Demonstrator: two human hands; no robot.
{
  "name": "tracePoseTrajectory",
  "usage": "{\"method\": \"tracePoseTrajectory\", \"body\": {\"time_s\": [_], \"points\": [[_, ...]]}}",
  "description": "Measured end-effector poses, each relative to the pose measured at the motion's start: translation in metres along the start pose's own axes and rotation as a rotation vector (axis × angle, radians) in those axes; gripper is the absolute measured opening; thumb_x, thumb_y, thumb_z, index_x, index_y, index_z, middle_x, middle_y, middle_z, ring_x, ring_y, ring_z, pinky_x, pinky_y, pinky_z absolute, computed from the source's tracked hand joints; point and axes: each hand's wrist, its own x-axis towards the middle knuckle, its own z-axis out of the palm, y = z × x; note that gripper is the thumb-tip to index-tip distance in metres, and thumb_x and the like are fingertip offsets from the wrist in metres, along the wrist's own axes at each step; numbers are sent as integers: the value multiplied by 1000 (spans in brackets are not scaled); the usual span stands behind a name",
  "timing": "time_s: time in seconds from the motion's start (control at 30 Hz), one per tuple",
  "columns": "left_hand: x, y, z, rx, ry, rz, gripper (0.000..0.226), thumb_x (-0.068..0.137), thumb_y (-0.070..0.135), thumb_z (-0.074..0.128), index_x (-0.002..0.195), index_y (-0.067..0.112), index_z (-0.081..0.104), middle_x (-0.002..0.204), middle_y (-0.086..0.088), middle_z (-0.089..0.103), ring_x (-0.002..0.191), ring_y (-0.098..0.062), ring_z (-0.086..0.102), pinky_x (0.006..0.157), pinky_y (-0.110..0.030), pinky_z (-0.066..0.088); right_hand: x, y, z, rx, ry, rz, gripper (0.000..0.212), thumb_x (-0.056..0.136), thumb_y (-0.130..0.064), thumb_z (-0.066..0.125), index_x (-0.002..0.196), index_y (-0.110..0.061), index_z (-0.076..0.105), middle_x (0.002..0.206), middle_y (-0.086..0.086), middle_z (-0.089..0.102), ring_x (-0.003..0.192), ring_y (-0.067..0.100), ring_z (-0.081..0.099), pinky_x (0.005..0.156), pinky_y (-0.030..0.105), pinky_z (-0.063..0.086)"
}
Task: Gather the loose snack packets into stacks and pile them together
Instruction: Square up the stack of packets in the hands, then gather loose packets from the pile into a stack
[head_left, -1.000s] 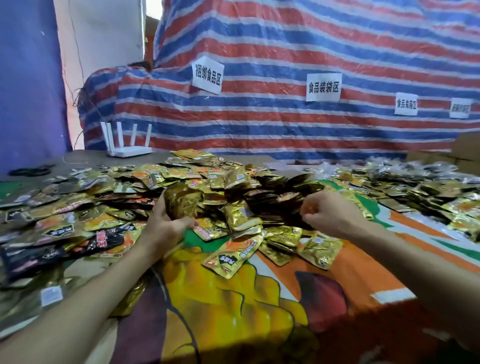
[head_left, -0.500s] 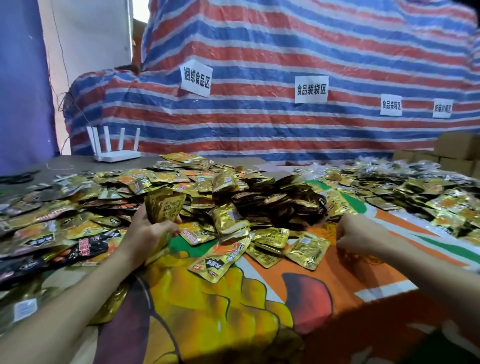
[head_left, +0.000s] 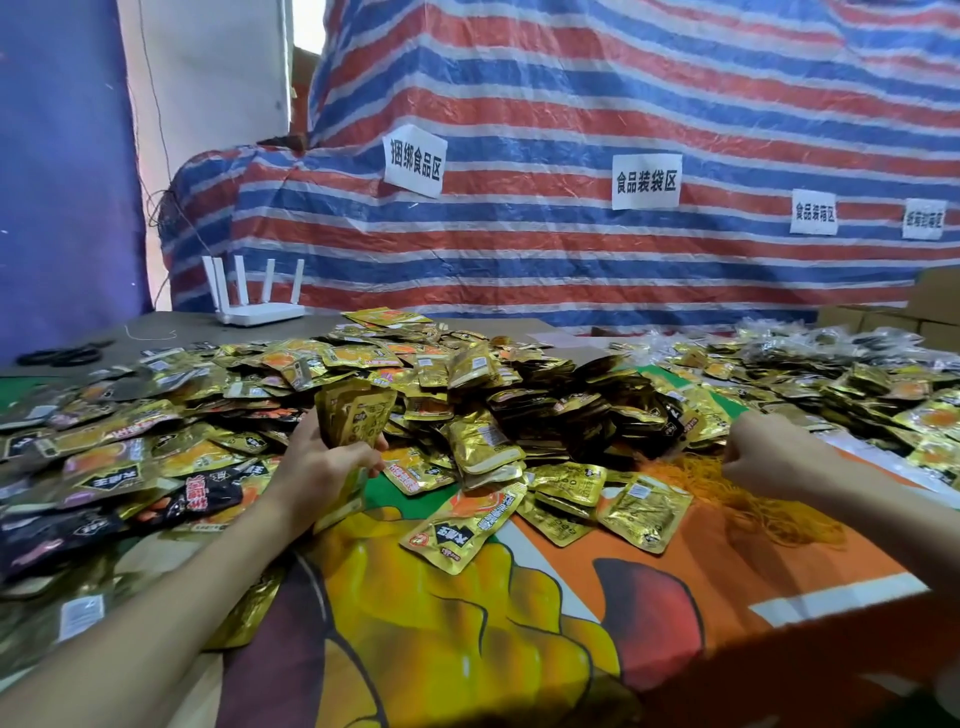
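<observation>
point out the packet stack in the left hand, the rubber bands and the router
stack of gold packets (head_left: 358, 413): head view, on the front packet's face.
pile of orange rubber bands (head_left: 769, 514): head view, middle of the tangle.
white router (head_left: 260, 313): head view, its flat body below the antennas.

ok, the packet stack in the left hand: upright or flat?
Upright. The left hand grips the packet stack by its lower end; the packets stand on edge, with their tops rising above the hand.

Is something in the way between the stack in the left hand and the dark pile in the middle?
Nothing visible blocks it. The left hand holds the stack upright just left of the dark pile; between them only loose packets lie flat, lower than the stack.
</observation>
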Motion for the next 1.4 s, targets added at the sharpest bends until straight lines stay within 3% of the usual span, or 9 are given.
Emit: {"method": "tracePoseTrajectory", "body": {"time_s": [0.2, 0.3, 0.6, 0.73, 0.87, 1.0, 1.17, 1.27, 1.4], "points": [[-1, 3, 1, -45, -7, -8, 30, 73, -10, 69, 101, -10, 59, 84, -19, 66, 78, -33, 62, 71, -41, 51, 1, -1, -2, 44, 12, 0, 37, 79, -17, 72, 60, -17, 40, 57, 2, 42, 51, 19, 39, 49, 27, 28], [-1, 2, 0, -24, -10, -10, 26, 80, -18, 63, 103, -9, 59, 87, -22, 66, 80, -34, 62, 72, -41, 51, 1, -1, -1, 4, 24, 8, 34, 83, -24, 69, 63, -17, 42, 59, 1, 45, 51, 18, 40, 48, 26, 28], [-1, 3, 0, -10, -16, -12, 22, 80, -20, 61, 101, -14, 59, 86, -23, 65, 80, -35, 61, 71, -41, 50, 2, -1, -1, -49, -3, 29, 23, 82, -4, 57, 64, -15, 48, 63, 2, 51, 56, 21, 45, 48, 27, 29], [-1, 5, 0, -32, -7, -16, 19, 77, -14, 65, 95, -14, 61, 85, -21, 66, 80, -36, 61, 73, -42, 51, 0, -1, -6, -20, -17, 32, 12, 87, -3, 56, 88, -7, 67, 87, 11, 70, 75, 25, 66, 54, 31, 44], [-2, 6, 1, -48, -22, -9, 29, 69, -3, 68, 95, -13, 62, 85, -20, 66, 80, -35, 62, 74, -43, 50, -4, -1, -10, -37, -12, 39, 24, 85, -4, 58, 107, -10, 64, 95, 8, 65, 83, 22, 64, 55, 28, 48], [-2, 9, 2, -56, -36, -16, 47, 58, 8, 64, 99, -13, 62, 86, -22, 67, 81, -33, 63, 75, -42, 50, -5, -4, -11, -26, -9, 41, 17, 84, -12, 67, 101, -13, 70, 89, 4, 66, 78, 19, 64, 45, 23, 38], [-2, 8, 2, -55, -44, -17, 46, 59, 9, 64, 98, -14, 61, 86, -21, 66, 81, -34, 62, 72, -42, 51, -5, -9, -12, 7, -2, 53, 15, 83, -12, 63, 96, -14, 69, 86, 4, 67, 78, 21, 66, 62, 33, 57], [-2, 8, 2, -77, -46, -27, 48, 59, 7, 63, 101, -15, 60, 86, -21, 65, 82, -36, 61, 76, -46, 50, -3, -14, -15, 43, 30, 31, 13, 83, -13, 64, 96, -15, 67, 89, 5, 66, 78, 21, 63, 61, 33, 56], [-2, 9, 3, -124, -46, -52, 52, 57, 6, 63, 104, -14, 61, 86, -19, 67, 79, -31, 62, 72, -42, 51, -3, -39, -23, 331, 159, -107, 12, 84, -13, 74, 86, -17, 63, 86, 5, 68, 74, 21, 64, 61, 34, 55]]}}
